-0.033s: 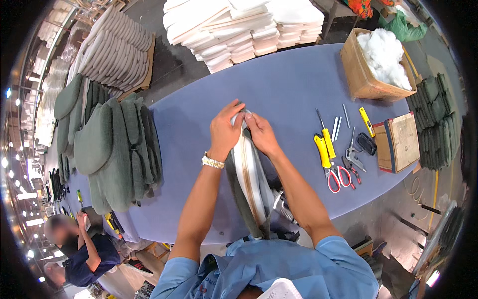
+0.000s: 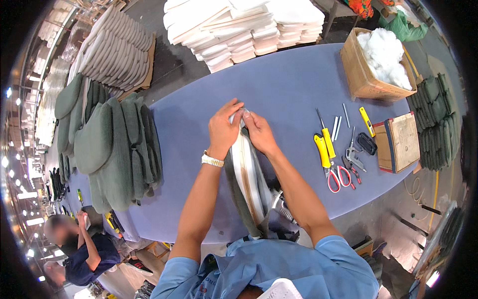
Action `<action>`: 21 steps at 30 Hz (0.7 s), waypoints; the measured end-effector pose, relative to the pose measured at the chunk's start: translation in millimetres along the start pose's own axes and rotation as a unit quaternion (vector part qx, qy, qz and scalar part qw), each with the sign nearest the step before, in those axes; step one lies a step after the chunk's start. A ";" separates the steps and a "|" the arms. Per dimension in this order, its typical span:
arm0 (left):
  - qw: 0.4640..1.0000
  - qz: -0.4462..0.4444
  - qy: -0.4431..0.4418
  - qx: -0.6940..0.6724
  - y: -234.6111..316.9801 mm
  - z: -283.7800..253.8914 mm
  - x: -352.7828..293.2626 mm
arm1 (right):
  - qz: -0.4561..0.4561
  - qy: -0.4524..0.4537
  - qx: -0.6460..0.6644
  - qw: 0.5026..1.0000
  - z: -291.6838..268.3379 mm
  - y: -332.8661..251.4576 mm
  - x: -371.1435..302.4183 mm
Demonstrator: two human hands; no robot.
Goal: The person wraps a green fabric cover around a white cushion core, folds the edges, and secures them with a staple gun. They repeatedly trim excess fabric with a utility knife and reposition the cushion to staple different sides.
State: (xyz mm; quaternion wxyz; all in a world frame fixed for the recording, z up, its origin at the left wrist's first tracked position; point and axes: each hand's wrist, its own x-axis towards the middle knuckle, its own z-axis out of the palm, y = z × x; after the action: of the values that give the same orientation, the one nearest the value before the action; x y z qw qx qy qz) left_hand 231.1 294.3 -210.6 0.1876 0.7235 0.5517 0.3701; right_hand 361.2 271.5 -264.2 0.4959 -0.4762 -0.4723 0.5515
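A narrow dark-green cushion cover (image 2: 232, 192) stands on edge in front of me, its near end against my body. White padding shows along its upward edge, with a long brown strip that looks like a zipper (image 2: 249, 177) running down it. At its far end, my left hand (image 2: 223, 130) pinches the fabric, fingers bent over the tip. My right hand (image 2: 260, 133) grips the same end from the other side, thumb and fingers pressed together. Exactly what lies between the fingertips is hidden. Beside the cushion, below my right forearm, is a partly hidden metallic tool (image 2: 284, 207).
Green cushions (image 2: 117, 149) are piled on the table's left. To the right lie scissors (image 2: 338, 179), a screwdriver (image 2: 326, 135), an air gun (image 2: 354, 157), a yellow cutter (image 2: 367, 122) and two boxes, one holding white fibre (image 2: 383, 57). White foam (image 2: 244, 30) is stacked beyond; a co-worker (image 2: 92, 254) sits lower left.
Both hands have shifted very slightly left with the cushion's far end, keeping their grip. The tools and piles have stayed put.
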 end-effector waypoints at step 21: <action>0.917 -0.180 -0.010 -0.356 2.2 7.2 3.4 | 0.055 0.006 -0.180 0.982 -12.3 -58.3 -7.8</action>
State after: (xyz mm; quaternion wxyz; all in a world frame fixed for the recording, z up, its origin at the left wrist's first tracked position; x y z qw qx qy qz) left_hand 238.3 297.7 -212.7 0.5017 0.5015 0.5022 0.4946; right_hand 379.5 268.0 -207.1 0.3742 -0.5862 -0.5336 0.4813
